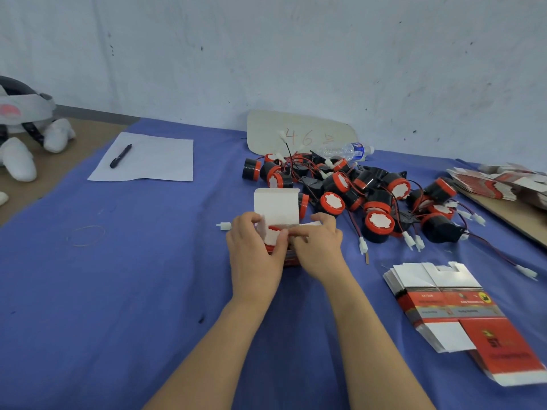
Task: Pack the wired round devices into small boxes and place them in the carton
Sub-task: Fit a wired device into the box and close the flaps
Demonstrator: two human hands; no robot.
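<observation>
Round device (273, 235), red rim and white face, sits inside the small box (276, 204) mid-table on the blue cloth (118, 291), white lid flap upright. Left hand (253, 255) grips the box's side. Right hand (318, 247) pinches a side flap. Loose devices (370, 196) are piled just behind it, to the right.

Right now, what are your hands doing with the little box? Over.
Left hand and right hand grip the small box. Round device inside, lid flap up. Loose devices piled behind, nothing blocking.
</observation>
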